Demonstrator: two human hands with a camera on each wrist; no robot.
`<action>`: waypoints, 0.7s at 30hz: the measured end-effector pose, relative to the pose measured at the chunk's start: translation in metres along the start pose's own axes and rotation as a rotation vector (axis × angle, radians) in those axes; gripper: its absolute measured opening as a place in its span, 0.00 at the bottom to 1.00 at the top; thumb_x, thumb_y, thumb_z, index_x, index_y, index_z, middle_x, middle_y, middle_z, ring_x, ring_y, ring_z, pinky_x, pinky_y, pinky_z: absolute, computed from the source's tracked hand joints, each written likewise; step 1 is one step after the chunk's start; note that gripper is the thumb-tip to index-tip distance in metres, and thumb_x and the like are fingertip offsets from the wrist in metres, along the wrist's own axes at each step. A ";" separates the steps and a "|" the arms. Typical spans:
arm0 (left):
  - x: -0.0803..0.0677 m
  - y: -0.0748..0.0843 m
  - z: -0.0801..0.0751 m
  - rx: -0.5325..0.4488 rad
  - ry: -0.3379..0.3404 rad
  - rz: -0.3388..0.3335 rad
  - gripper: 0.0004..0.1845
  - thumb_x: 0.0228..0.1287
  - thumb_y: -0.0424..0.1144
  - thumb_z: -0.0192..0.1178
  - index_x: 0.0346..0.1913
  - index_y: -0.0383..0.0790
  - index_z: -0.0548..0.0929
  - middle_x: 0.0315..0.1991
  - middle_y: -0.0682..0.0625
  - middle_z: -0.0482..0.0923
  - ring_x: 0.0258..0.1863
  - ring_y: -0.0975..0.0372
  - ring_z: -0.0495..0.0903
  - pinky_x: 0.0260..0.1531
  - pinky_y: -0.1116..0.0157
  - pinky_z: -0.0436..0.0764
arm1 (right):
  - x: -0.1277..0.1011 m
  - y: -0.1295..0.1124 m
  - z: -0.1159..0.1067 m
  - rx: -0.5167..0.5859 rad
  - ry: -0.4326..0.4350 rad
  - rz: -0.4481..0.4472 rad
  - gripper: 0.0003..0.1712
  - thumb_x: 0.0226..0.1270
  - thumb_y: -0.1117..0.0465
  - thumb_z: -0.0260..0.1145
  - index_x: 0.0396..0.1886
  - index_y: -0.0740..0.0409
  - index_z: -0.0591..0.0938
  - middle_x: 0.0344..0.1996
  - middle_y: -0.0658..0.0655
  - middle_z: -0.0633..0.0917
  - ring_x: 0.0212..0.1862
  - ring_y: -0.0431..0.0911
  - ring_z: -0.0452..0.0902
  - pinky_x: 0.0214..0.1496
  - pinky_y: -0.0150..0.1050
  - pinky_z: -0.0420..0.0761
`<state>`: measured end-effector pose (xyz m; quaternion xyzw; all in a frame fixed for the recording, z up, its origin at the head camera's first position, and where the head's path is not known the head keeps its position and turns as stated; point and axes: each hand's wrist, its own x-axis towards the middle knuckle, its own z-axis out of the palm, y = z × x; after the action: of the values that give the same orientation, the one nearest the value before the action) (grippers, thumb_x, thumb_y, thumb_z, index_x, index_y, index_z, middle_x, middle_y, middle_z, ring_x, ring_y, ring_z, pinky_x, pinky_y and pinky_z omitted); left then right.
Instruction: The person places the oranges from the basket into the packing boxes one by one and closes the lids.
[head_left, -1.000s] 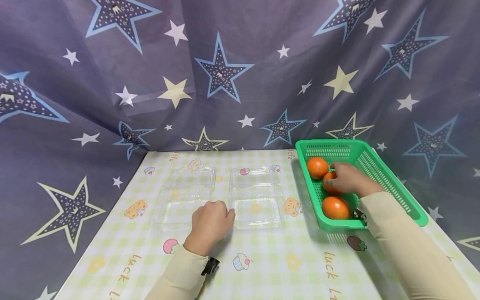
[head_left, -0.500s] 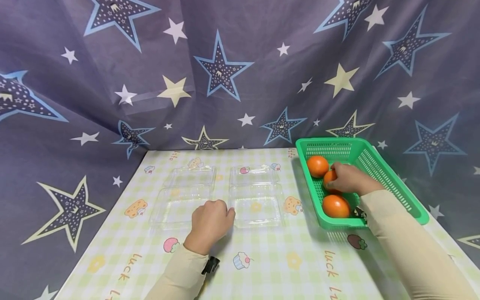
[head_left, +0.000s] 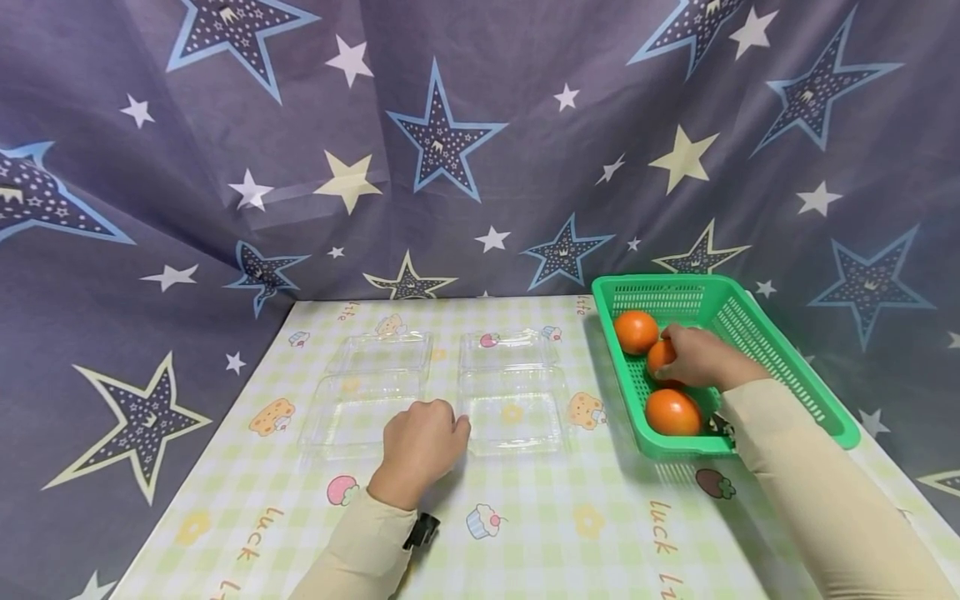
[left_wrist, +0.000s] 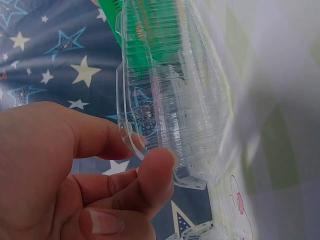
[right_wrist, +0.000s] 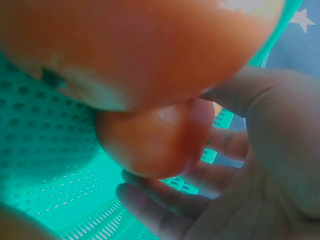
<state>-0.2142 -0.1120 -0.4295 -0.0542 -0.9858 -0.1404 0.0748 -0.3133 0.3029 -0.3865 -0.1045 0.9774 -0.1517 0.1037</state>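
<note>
In the green basket (head_left: 806,379) lie several smooth, orange-red round fruits. My right hand (head_left: 701,354) curls its thumb and fingers round the middle fruit (head_left: 661,358), covering much of it from above. The right wrist view shows this fruit (right_wrist: 155,140) against the fingers, behind a nearer fruit (right_wrist: 135,45) that fills the top. Another fruit (head_left: 636,332) lies farther back, and one (head_left: 673,412) sits at the front. My left hand (head_left: 425,442) pinches the rim of the right-hand clear plastic container (left_wrist: 170,100) between thumb and finger, at its near left corner.
A second open clear container (head_left: 360,417) stands left of the first, both with raised lids toward the back. The checked tablecloth (head_left: 562,542) covers the table. A star-patterned curtain (head_left: 480,100) hangs right behind the table and at both sides.
Almost nothing differs. My right hand stays on the middle fruit, its grip hardly shifted, and my left hand keeps its place at the container. The head view has tilted very slightly.
</note>
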 end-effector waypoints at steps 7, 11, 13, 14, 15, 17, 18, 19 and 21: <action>-0.001 0.001 0.000 -0.010 0.004 0.003 0.30 0.71 0.47 0.58 0.10 0.49 0.62 0.09 0.56 0.56 0.11 0.60 0.61 0.13 0.60 0.60 | -0.002 -0.001 -0.001 0.002 0.000 -0.004 0.41 0.69 0.52 0.71 0.70 0.73 0.68 0.50 0.67 0.83 0.45 0.57 0.77 0.46 0.51 0.79; 0.000 0.001 0.000 -0.006 0.002 0.004 0.30 0.71 0.48 0.58 0.10 0.49 0.62 0.09 0.56 0.56 0.11 0.60 0.61 0.13 0.60 0.59 | -0.003 -0.001 -0.003 0.003 0.020 -0.007 0.40 0.68 0.51 0.72 0.68 0.73 0.69 0.49 0.67 0.83 0.45 0.57 0.77 0.46 0.53 0.79; 0.001 0.001 0.000 0.000 -0.001 0.003 0.30 0.72 0.48 0.58 0.10 0.49 0.62 0.09 0.56 0.57 0.11 0.60 0.62 0.13 0.60 0.60 | -0.003 -0.001 -0.005 0.006 0.028 -0.009 0.39 0.68 0.51 0.73 0.67 0.72 0.70 0.49 0.67 0.83 0.45 0.57 0.77 0.46 0.52 0.79; 0.001 0.001 0.000 0.005 -0.001 0.002 0.30 0.71 0.49 0.58 0.10 0.49 0.62 0.09 0.56 0.57 0.11 0.60 0.63 0.13 0.60 0.60 | -0.003 -0.002 -0.005 0.006 0.034 -0.011 0.38 0.67 0.52 0.73 0.66 0.72 0.71 0.49 0.67 0.83 0.45 0.57 0.77 0.46 0.52 0.78; 0.001 0.001 0.000 0.008 -0.001 0.001 0.30 0.71 0.49 0.57 0.10 0.49 0.63 0.09 0.56 0.58 0.11 0.60 0.64 0.13 0.60 0.61 | -0.003 -0.002 -0.006 0.006 0.040 -0.015 0.38 0.67 0.52 0.73 0.66 0.72 0.71 0.48 0.67 0.83 0.44 0.57 0.77 0.45 0.52 0.78; 0.001 0.000 0.001 0.011 0.001 -0.001 0.30 0.71 0.49 0.57 0.10 0.49 0.63 0.09 0.55 0.59 0.11 0.59 0.65 0.13 0.60 0.61 | -0.004 -0.001 -0.008 0.006 0.054 -0.025 0.37 0.67 0.52 0.73 0.64 0.72 0.72 0.48 0.67 0.83 0.43 0.57 0.77 0.44 0.52 0.78; 0.001 0.000 0.001 0.012 0.002 -0.002 0.30 0.71 0.49 0.57 0.10 0.49 0.63 0.09 0.55 0.59 0.11 0.59 0.65 0.13 0.60 0.61 | -0.004 -0.001 -0.009 0.004 0.062 -0.031 0.36 0.66 0.53 0.74 0.64 0.72 0.72 0.47 0.67 0.83 0.43 0.56 0.77 0.44 0.52 0.78; 0.001 0.000 0.001 0.011 0.002 -0.002 0.30 0.71 0.49 0.57 0.10 0.49 0.63 0.09 0.55 0.59 0.11 0.59 0.65 0.13 0.60 0.61 | -0.004 -0.002 -0.009 0.002 0.068 -0.036 0.36 0.66 0.53 0.74 0.64 0.72 0.72 0.48 0.67 0.83 0.43 0.56 0.77 0.44 0.52 0.77; 0.001 -0.001 0.001 0.010 -0.001 -0.002 0.30 0.71 0.49 0.57 0.10 0.49 0.63 0.09 0.56 0.58 0.11 0.60 0.64 0.13 0.60 0.61 | -0.005 -0.001 -0.010 0.010 0.070 -0.036 0.37 0.66 0.53 0.74 0.65 0.72 0.72 0.49 0.68 0.83 0.43 0.56 0.77 0.44 0.51 0.78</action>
<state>-0.2152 -0.1123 -0.4300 -0.0531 -0.9866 -0.1353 0.0743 -0.3101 0.3057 -0.3759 -0.1163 0.9776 -0.1619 0.0674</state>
